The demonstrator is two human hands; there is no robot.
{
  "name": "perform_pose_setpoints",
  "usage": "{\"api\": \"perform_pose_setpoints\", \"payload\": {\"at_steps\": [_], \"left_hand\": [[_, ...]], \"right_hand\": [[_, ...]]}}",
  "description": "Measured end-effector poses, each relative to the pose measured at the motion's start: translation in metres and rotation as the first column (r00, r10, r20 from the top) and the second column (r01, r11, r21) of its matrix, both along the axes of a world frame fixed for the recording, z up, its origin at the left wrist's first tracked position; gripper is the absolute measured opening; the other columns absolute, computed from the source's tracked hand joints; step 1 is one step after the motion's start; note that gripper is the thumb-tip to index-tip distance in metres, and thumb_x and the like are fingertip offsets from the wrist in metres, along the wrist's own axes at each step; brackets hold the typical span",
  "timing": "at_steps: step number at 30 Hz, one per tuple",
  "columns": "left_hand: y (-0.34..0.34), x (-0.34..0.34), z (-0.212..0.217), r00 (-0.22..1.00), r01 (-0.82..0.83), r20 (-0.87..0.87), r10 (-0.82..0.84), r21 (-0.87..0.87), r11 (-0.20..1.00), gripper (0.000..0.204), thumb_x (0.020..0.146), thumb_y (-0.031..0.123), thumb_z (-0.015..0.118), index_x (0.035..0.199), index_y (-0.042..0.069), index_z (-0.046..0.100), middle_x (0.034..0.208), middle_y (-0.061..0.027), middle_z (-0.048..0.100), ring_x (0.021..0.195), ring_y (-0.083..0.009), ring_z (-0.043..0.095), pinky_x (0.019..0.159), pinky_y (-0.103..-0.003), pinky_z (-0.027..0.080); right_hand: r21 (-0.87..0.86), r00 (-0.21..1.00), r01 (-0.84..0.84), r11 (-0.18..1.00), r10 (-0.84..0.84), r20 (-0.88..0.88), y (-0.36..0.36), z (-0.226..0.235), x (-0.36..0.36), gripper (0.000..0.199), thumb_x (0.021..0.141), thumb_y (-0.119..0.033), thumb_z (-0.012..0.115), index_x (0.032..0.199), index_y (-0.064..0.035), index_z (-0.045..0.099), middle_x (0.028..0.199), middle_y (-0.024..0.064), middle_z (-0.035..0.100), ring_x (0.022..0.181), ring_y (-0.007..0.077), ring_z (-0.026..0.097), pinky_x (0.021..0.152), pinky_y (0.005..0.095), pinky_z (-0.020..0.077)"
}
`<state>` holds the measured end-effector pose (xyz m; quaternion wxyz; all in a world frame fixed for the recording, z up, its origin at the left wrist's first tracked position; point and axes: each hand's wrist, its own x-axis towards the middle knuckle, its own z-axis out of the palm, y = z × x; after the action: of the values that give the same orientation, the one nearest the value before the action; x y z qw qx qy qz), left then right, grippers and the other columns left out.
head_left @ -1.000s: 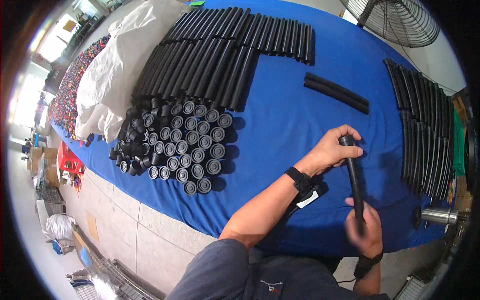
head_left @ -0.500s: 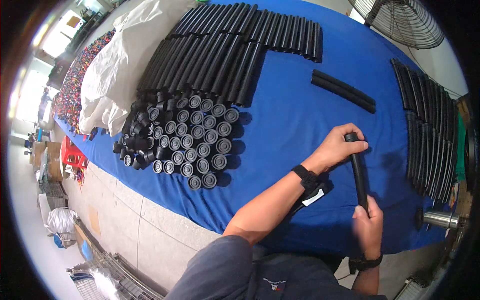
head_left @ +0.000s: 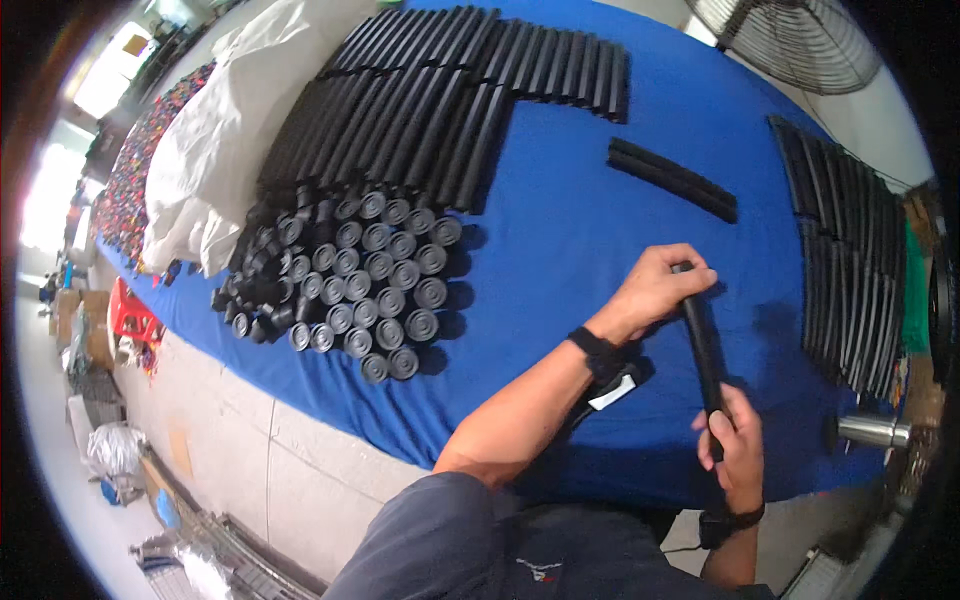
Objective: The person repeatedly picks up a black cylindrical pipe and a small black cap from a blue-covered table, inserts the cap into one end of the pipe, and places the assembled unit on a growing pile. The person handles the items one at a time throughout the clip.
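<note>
A black tube (head_left: 703,345) runs slanting between my two hands above the blue cloth. My left hand (head_left: 660,287) is closed round its far end, thumb and fingers pinching the tip. Around the near end, my right hand (head_left: 738,440) has its fingers curled, and the tube's end shows between thumb and fingers. To the left of my hands stand several round black caps (head_left: 388,302) with ringed tops, some heaped on their sides. Two loose black tubes (head_left: 672,180) lie side by side beyond my left hand.
Rows of black tubes (head_left: 400,120) cover the table's far left, beside a white sheet (head_left: 215,140). More black tubes (head_left: 850,270) lie stacked at the right. A metal cylinder (head_left: 873,431) sits by the right edge, and a wire-caged fan (head_left: 800,40) stands behind the blue-covered table (head_left: 570,250).
My right hand's fingers have shifted round the near end of the tube, which now shows between them. My left hand stays at the far end. The whole view has shifted slightly.
</note>
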<state>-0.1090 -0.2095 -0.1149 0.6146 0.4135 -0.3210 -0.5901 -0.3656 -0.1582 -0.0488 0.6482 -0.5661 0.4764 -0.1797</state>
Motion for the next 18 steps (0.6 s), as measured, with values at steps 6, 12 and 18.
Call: {"api": "perform_pose_setpoints", "payload": {"at_steps": [6, 12, 18], "left_hand": [[0.003, -0.001, 0.006, 0.999, 0.031, 0.033, -0.033, 0.081, 0.996, 0.017, 0.094, 0.027, 0.074, 0.098, 0.01, 0.07, 0.069, 0.0057, 0.053, 0.049, -0.0029, 0.041, 0.043, -0.022, 0.027], [0.003, -0.003, 0.012, 0.99, 0.046, -0.136, -0.041, 0.036, 0.998, 0.015, 0.095, 0.02, 0.072, 0.097, 0.006, 0.067, 0.074, 0.0002, 0.059, 0.052, -0.0043, 0.045, 0.044, -0.02, 0.031], [0.002, -0.005, 0.015, 1.0, 0.0, -0.015, 0.002, 0.134, 0.991, 0.012, 0.094, 0.018, 0.074, 0.095, 0.008, 0.068, 0.071, 0.0037, 0.059, 0.051, -0.0025, 0.044, 0.043, -0.02, 0.031]], "right_hand": [[-0.193, 0.946, -0.155, 0.969, 0.089, -0.312, -0.002, -0.004, 0.0, 0.034, 0.099, -0.022, 0.068, 0.123, 0.0019, 0.065, 0.077, 0.0049, 0.066, 0.056, 0.0067, 0.055, 0.049, 0.0229, 0.0433], [0.576, 0.93, -0.152, 0.803, -0.08, 0.358, -0.017, 0.015, -0.019, 0.041, 0.103, -0.017, 0.061, 0.139, 0.002, 0.054, 0.087, 0.0147, 0.068, 0.058, 0.0135, 0.061, 0.047, 0.0236, 0.045], [-0.436, 0.978, -0.17, 0.884, 0.098, -0.184, -0.009, -0.012, -0.013, 0.039, 0.105, -0.02, 0.06, 0.136, 0.0024, 0.056, 0.087, 0.01, 0.069, 0.059, 0.01, 0.061, 0.05, 0.021, 0.0452]]}}
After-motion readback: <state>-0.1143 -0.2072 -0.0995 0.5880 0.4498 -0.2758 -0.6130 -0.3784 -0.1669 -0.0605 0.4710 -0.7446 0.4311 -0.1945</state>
